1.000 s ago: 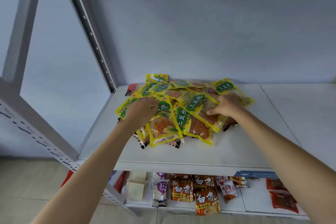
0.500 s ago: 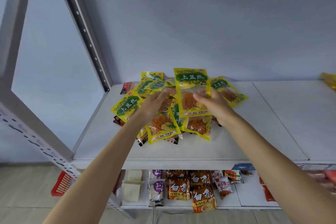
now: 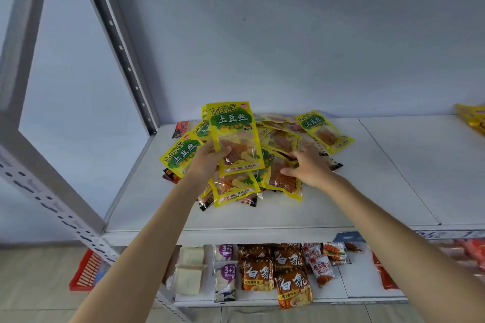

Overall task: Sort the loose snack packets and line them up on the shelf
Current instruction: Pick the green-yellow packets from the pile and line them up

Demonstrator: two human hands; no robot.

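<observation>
The heap of yellow snack packets [image 3: 275, 155] is lying at the back left of the white shelf [image 3: 367, 178], and much of it is being covered by the hands and by the packets on top, so the count is not readable; dark red packets [image 3: 181, 128] are peeking out from under its left edge, mostly buried. The left hand [image 3: 207, 162] is holding one yellow packet [image 3: 235, 139] upright above the heap, thumb on its clear front and fingers hidden behind it. The right hand [image 3: 305, 168] is lying on the right side of the heap with fingers spread apart, gripping nothing that shows. More yellow bags [image 3: 472, 120] are being cut off by the frame at the shelf's far right edge. Below, a lower shelf [image 3: 362, 275] is carrying orange noodle bags [image 3: 288, 275] and pale wrapped blocks [image 3: 189, 273], its right part blurred. A red basket [image 3: 86, 270] is sitting on the tiled floor beside the grey upright [image 3: 120, 47], against a plain pale wall
</observation>
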